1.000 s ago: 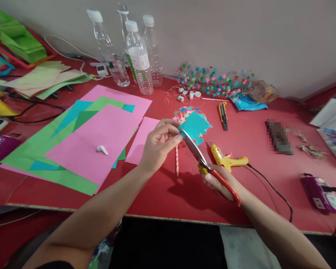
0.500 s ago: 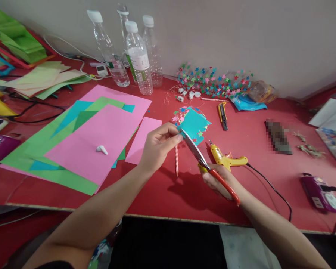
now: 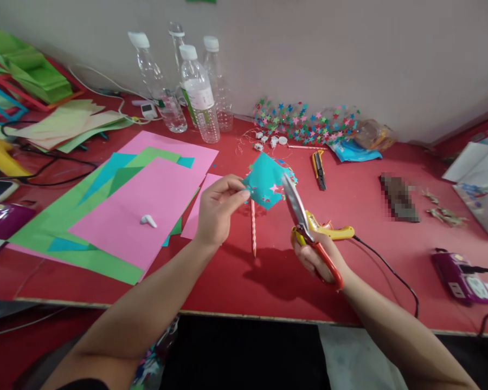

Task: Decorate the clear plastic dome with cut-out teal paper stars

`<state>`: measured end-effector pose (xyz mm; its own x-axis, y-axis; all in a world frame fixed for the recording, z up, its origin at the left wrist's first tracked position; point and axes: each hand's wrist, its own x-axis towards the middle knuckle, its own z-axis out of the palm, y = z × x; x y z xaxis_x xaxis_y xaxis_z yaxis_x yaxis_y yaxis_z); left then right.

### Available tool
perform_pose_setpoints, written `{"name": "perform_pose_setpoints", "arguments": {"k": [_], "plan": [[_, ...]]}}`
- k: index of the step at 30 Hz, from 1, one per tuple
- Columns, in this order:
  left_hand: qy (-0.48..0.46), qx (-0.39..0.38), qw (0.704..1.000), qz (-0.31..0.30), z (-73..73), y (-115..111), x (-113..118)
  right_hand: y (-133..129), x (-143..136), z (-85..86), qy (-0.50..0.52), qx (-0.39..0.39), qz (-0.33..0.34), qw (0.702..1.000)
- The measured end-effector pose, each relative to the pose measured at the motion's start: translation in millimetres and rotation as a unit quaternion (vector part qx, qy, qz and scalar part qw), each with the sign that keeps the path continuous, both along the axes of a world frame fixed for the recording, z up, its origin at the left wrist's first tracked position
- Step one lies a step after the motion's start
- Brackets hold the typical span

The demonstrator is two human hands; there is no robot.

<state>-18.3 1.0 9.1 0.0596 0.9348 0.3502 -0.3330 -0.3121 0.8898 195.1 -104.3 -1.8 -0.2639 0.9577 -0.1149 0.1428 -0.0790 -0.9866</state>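
Red-and-yellow-handled scissors [image 3: 295, 203] are in the right hand [image 3: 319, 254], its fingers wrapped around the grips; the blades point up and away from the body, just beside the teal paper [image 3: 264, 176]. Left hand [image 3: 217, 211]: thumb and fingertips pinched together on the paper's left corner, the rest of the sheet unsupported above the red table [image 3: 228, 281]. Risk, as judged: a one-corner hold lets the sheet swing or bend, so a cut could wander; drawing the blades towards the pinch could nick a fingertip. Loose stars [image 3: 291, 176] lie around and behind the paper; a low sweep of the sheet would probably scatter them. Striped pencil [image 3: 254, 233] beneath the paper's lower edge could roll if brushed. Yellow glue gun [image 3: 339, 233] sits just beyond the right hand; heat unknown, contact might burn, and a snagged cord [image 3: 384, 266] could drag it. Utility knife [image 3: 319, 170], farther off: blade exposure unclear. Containers, by the wall: blue packet [image 3: 355, 151], contents hidden; crumpled clear wrapper [image 3: 374, 134], something brownish showing, identity uncertain; transparent container [image 3: 305, 122] covered in coloured stars, inside or stuck on not resolved. Capped plastic bottles [image 3: 203, 103] stand close together, liquid content not readable; one knock could topple several.
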Motion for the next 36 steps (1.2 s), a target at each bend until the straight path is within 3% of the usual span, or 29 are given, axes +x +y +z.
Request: {"name": "perform_pose_setpoints", "arguments": {"k": [4, 8, 12, 16, 21, 24, 27, 30, 32, 34, 36], "plan": [[-0.004, 0.014, 0.998, 0.065, 11.7, 7, -6, 4, 2, -2.4, 0.051, 0.04, -0.08, 0.995], [0.012, 0.017, 0.993, 0.113, 23.3, 8, -16, 10, 5, 7.1, 0.032, 0.066, -0.182, 0.98], [0.027, 0.012, 0.984, 0.174, 22.0, 8, -39, 21, 14, 17.3, 0.031, 0.074, -0.249, 0.965], [0.109, -0.078, 0.975, 0.174, 2.3, 19, -59, 31, 22, 13.7, 0.059, 0.064, -0.254, 0.963], [0.343, -0.105, 0.919, 0.162, -24.2, 39, -62, 36, 22, 10.4, 0.016, 0.014, -0.253, 0.967], [0.404, -0.044, 0.892, 0.197, -23.5, 42, -61, 37, 22, 16.1, -0.019, 0.012, -0.264, 0.964], [0.391, 0.015, 0.886, 0.25, -6.4, 33, -57, 38, 25, 24.0, -0.042, 0.033, -0.269, 0.962], [0.333, 0.001, 0.93, 0.154, 18.7, 13, -40, 41, 28, 29.8, -0.066, 0.043, -0.269, 0.96], [0.302, 0.032, 0.948, 0.092, 31.7, -3, -21, 46, 31, 31.3, -0.093, 0.041, -0.265, 0.959], [0.294, 0.084, 0.952, 0.015, 36.2, -18, 1, 52, 35, 31.2, -0.136, 0.031, -0.258, 0.956], [0.299, 0.137, 0.944, -0.039, 30.7, -30, 19, 61, 44, 30.2, -0.198, 0.023, -0.259, 0.945]]}}
